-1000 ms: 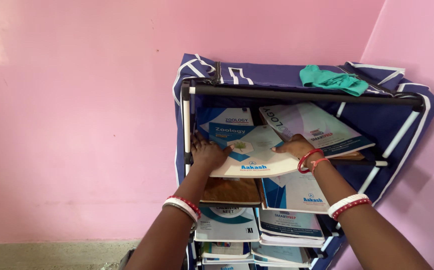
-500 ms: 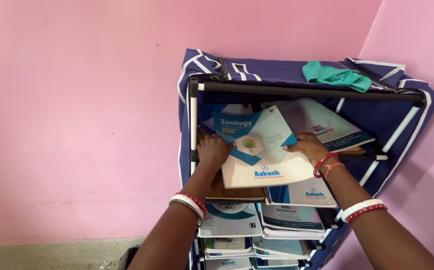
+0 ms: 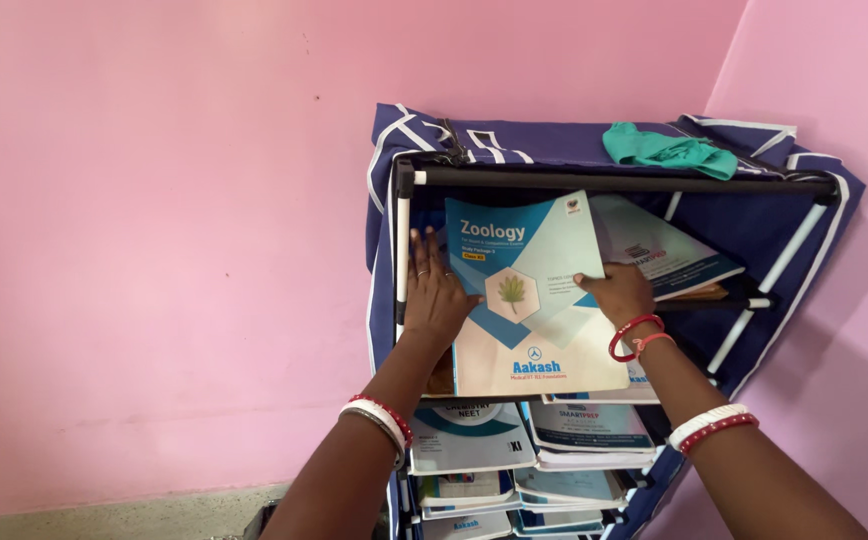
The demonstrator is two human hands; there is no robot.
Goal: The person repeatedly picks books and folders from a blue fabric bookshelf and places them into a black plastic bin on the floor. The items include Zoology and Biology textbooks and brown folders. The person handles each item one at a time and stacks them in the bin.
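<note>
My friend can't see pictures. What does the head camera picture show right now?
Two hands, the left hand and right hand, hold a blue and cream book by its sides, upright at the top shelf of a blue fabric rack. More books lie stacked on lower shelves, a green cloth sits on top, and the wall is pink.

A green cloth (image 3: 670, 150) lies atop my navy fabric rack (image 3: 804, 240); below it, shelves hold stacked study books (image 3: 529, 450); pink wall (image 3: 154, 200) stands left.
</note>
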